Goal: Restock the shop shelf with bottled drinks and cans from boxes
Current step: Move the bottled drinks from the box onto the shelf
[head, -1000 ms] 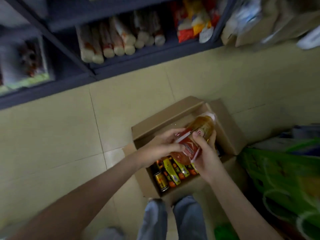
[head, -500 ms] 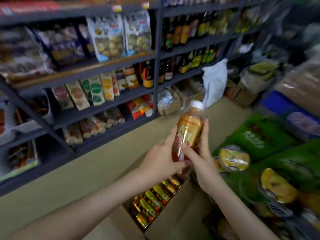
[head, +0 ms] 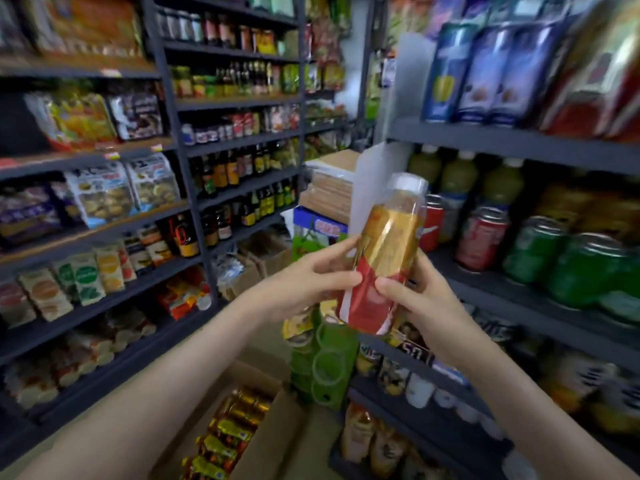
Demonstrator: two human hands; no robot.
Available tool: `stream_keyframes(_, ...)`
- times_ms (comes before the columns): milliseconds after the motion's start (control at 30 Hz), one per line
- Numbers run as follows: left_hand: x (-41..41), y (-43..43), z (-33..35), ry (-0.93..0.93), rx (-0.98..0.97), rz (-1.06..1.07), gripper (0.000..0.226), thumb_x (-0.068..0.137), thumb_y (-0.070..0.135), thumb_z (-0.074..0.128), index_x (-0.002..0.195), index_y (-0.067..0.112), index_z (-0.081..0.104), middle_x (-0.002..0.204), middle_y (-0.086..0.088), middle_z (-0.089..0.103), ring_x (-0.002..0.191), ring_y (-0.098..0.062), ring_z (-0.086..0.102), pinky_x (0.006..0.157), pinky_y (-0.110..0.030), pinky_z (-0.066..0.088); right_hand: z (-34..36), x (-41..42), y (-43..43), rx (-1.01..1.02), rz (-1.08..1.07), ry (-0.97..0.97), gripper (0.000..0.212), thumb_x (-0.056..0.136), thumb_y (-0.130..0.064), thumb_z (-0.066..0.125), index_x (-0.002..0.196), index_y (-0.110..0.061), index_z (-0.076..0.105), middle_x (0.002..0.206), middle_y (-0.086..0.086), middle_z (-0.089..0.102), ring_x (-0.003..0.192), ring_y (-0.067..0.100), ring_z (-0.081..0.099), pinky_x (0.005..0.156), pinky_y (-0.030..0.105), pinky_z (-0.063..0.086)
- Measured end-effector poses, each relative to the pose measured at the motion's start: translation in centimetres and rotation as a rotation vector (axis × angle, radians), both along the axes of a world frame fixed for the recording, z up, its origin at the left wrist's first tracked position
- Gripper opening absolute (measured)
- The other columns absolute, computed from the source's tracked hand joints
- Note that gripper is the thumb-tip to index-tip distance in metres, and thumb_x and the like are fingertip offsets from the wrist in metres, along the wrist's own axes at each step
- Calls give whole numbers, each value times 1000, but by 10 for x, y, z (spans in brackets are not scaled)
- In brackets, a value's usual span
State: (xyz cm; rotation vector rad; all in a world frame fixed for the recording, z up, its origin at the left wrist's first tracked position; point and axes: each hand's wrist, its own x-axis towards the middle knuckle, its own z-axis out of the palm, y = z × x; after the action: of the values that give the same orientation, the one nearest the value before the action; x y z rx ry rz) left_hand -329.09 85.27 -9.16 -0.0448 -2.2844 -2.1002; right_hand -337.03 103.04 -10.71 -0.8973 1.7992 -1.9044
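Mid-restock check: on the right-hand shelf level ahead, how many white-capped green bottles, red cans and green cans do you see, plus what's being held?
Green bottles, white caps: 3
Red cans: 2, one partly hidden
Green cans: 2 clear; too blurred further right
Held amber bottle: 1
Total: 8

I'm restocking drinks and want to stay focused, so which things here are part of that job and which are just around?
Job:
bottle, held by left hand and right hand
cardboard box of cans
drinks shelf on the right

Not the job:
snack packets
dark bottles on the far shelves
stacked cartons at the aisle end
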Motion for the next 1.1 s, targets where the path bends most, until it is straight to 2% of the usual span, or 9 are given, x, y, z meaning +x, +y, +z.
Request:
stream_keyframes(100, -24, 45, 42, 176, -255, 10, 32, 99, 29, 43, 128, 42, 48, 132, 20, 53, 121, 6, 50, 96, -12, 43, 38, 0, 61, -10, -160, 119, 68, 63, -35, 83, 124, -28, 54, 111, -12, 68, 106, 9, 64, 89, 34, 51)
stream_keyframes(200, -58, 82, 73, 420, -433, 112, 30, 98, 48, 36, 122, 44, 55, 124, 21, 59, 117, 3, 54, 97, -17, 44, 72, -3, 114, -34, -307, 225, 70, 59, -36, 81, 122, -33, 51, 105, -20, 68, 98, -1, 64, 85, 28, 50)
stream_keyframes(300, -94, 114, 98, 715, -649, 174, 30, 95, 47, 43, 124, 44, 51, 126, 18, 58, 116, 2, 53, 97, -20, 42, 100, -6, 160, -57, -457, 327, 77, 54, -43, 79, 124, -40, 46, 109, -25, 65, 101, -5, 62, 87, 28, 51)
stream_keyframes(400, -129, 145, 123, 968, -876, 234, 37, 96, 34, 51, 133, 32, 49, 139, 9, 46, 128, 0, 36, 104, -8, 23, 126, -14, 199, -88, -606, 441, 81, 52, -47, 78, 125, -42, 43, 113, -23, 63, 107, -3, 60, 91, 31, 49)
stream_keyframes(567, -195, 182, 154, 1270, -1083, 314, 44, 91, 26, 52, 133, 12, 55, 142, -19, 45, 129, -32, 43, 108, -42, 35, 166, -48, 237, -95, -852, 683, 75, 67, -35, 75, 132, -27, 40, 117, -18, 59, 106, -6, 57, 84, 10, 47)
stream_keyframes(667, -230, 201, 166, 1373, -1128, 362, 46, 88, 25, 59, 132, 11, 56, 143, -22, 42, 132, -37, 39, 107, -54, 34, 177, -84, 258, -118, -989, 746, 67, 70, -31, 75, 126, -24, 39, 111, -19, 58, 100, -10, 58, 82, 10, 48)
stream_keyframes(767, -258, 219, 176, 1435, -1262, 400, 55, 89, 40, 52, 139, 17, 49, 149, -20, 35, 139, -35, 30, 113, -55, 23, 183, -123, 282, -26, -1102, 779, 87, 77, -17, 78, 141, -25, 19, 117, -20, 50, 100, -15, 54, 87, 9, 44)
stream_keyframes(900, -289, 243, 186, 1392, -1441, 406, 65, 89, 55, 39, 146, 24, 37, 155, -16, 25, 143, -34, 22, 113, -62, 7, 186, -174, 301, 263, -1209, 830, 105, 77, -20, 78, 145, -36, 0, 148, 6, 33, 130, 20, 43, 106, 27, 35)
stream_keyframes(1100, -317, 254, 182, 1382, -1483, 464, 68, 91, 60, 32, 150, 27, 23, 158, -12, 20, 146, -33, 14, 107, -72, 7, 195, -219, 301, 587, -1185, 762, 116, 79, -33, 75, 143, -48, -21, 136, 24, 38, 125, 41, 40, 106, 50, 33)
